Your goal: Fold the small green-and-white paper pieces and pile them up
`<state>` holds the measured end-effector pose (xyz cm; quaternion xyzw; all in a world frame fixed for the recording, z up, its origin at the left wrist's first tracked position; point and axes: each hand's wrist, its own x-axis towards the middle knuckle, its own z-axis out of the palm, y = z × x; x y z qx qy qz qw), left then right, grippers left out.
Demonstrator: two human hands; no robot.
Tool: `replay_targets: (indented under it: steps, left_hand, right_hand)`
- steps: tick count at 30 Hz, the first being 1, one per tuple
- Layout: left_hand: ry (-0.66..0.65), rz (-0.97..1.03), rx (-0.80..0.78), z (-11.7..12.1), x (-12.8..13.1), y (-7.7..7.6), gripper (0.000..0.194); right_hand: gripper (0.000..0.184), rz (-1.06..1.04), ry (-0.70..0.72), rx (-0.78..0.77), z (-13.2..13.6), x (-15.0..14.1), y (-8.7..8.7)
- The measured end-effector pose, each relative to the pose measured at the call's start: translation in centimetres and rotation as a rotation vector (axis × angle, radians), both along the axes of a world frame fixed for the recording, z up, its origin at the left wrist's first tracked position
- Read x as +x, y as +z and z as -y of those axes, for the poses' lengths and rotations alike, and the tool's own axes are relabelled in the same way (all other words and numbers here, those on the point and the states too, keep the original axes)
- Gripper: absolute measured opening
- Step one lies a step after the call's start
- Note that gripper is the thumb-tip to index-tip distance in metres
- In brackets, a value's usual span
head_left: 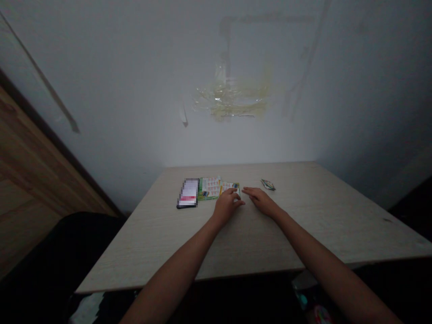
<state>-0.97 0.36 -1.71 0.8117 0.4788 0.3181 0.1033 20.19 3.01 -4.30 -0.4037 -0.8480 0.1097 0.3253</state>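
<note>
My left hand (227, 207) rests over the near edge of a printed leaflet (228, 185), its fingers curved and its thumb apart from them, with nothing visibly gripped. Part of that leaflet is hidden beneath the fingers. Just right of it, my right hand (259, 200) lies low on the table with fingers stretched toward the leaflet's edge; I cannot tell if they touch it. A wider green-and-white printed sheet (211, 186) adjoins the leaflet on the left. Beside that sheet lies a phone-like device (189, 193) with a lit, pixelated screen.
A small folded, colourful packet or paper (268, 184) lies beyond my right hand. The pale wooden table (162, 243) meets a wall (135, 112) bearing peeling tape (236, 103). Wooden boards (43, 166) stand at the left, near a dark shape (67, 247).
</note>
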Motion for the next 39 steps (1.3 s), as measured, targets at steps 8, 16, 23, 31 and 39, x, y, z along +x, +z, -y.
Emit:
replay_targets:
  steps: [8,16,23,31,39]
  left_hand:
    - [-0.087,0.024,0.027,-0.8,-0.1,-1.2,0.012]
    - [-0.097,-0.199,0.055,-1.3,-1.8,-0.1,0.027]
    - [-0.118,-0.322,-0.096,-1.1,-2.8,0.4,0.047]
    - [-0.117,-0.351,-0.161,-0.9,-2.7,1.0,0.045]
    - [-0.123,-0.344,-0.152,-0.8,-2.7,1.2,0.041]
  right_hand:
    - [0.032,0.1,-0.018,0.023,0.0,-0.1,0.0]
    - [0.028,0.014,-0.104,-0.049,-0.2,0.9,0.1]
    - [0.032,-0.024,-0.088,-0.061,-0.3,1.4,0.1]
    - [0.033,-0.004,-0.053,-0.054,0.0,1.3,0.3]
    - [0.046,-0.029,0.1,-0.184,0.0,1.7,0.3]
